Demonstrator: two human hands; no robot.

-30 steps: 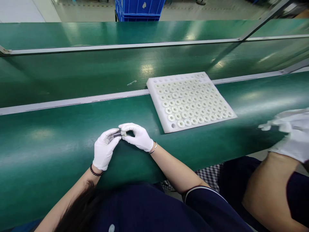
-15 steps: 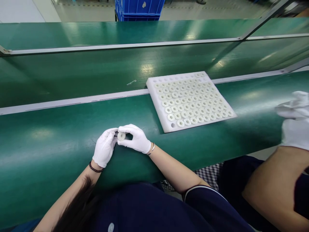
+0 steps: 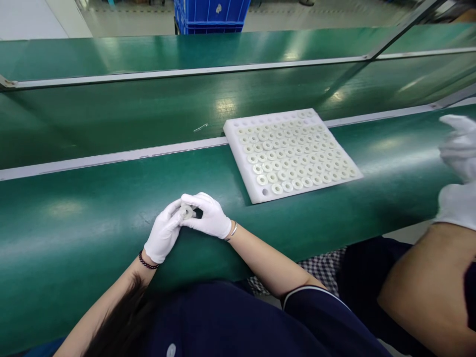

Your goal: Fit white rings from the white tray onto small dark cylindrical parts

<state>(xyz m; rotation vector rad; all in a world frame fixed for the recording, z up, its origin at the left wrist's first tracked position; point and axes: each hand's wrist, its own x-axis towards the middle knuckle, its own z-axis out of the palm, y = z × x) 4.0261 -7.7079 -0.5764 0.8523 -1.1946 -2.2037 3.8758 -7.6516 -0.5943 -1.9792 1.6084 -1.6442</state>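
Observation:
Both of my hands wear white gloves and meet over the green belt. Between their fingertips is a small whitish ring-shaped part [image 3: 187,212] with a hole in its middle. My left hand [image 3: 163,233] is closed on the ring's left side. From the other side my right hand [image 3: 208,215] pinches it with thumb and fingers. To the right of my hands lies a white foam tray [image 3: 256,191] holding rows of similar rings. One hole at its near left corner has no ring, and most of the far row shows bare holes.
A co-worker's gloved hand [image 3: 459,148] is blurred at the right edge. A thin white strip [image 3: 201,127] lies on the green panel behind the metal rail [image 3: 111,154]. Blue crates [image 3: 210,17] stand beyond the bench.
The ring has turned between my fingers, and my left fingers now reach further over it. The co-worker's hand at the right has shifted. The tray stays put.

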